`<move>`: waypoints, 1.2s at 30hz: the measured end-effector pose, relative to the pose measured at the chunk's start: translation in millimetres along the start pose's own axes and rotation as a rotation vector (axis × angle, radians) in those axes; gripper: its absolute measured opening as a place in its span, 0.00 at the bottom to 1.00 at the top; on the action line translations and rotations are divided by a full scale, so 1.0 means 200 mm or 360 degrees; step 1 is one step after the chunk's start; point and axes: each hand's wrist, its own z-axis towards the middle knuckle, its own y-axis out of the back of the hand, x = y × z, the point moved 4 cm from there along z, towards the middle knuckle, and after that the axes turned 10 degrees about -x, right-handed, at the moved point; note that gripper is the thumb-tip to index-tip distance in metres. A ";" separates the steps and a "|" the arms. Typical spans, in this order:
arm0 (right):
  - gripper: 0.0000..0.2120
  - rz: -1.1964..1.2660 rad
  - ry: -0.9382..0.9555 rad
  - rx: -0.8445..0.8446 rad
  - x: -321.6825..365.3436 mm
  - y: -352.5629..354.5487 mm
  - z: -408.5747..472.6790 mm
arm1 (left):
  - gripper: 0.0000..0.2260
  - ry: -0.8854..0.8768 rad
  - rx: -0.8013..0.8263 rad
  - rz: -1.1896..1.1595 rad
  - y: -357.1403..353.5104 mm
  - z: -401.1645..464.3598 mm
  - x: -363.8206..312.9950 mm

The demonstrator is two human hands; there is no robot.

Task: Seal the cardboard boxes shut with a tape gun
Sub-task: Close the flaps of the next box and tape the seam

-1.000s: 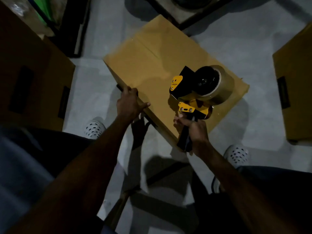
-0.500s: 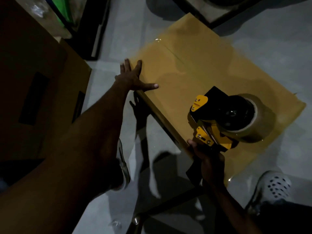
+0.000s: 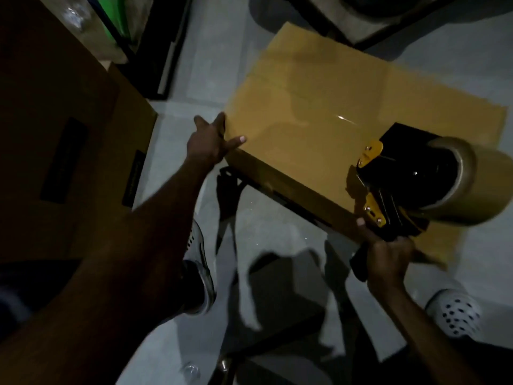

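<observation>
Fingers of our left hand (image 3: 209,143) spread open on the box (image 3: 319,120) corner at frame centre; our right hand (image 3: 388,262) grips the tape gun (image 3: 410,179) at the box's near right edge. We judge a glossy strip already crosses the top; other boxes (image 3: 55,134) remain.

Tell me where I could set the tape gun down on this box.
Bare cardboard lies across the box top between the left hand and the tape gun. The near right corner, by the right hand, is crowded.
</observation>
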 end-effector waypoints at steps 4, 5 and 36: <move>0.21 0.0087 -0.0069 -0.0013 0.14 0.01 0.12 | 0.35 0.0180 -0.0161 -0.0024 -0.02 -0.31 -0.07; 0.21 0.0114 -0.0102 -0.0026 0.17 0.02 0.13 | 0.34 0.0196 -0.0180 0.0000 -0.02 -0.38 -0.08; 0.18 0.0145 -0.0503 -0.0151 -0.02 0.27 -0.09 | 0.29 -0.0313 0.0319 0.0123 -0.11 -0.12 -0.63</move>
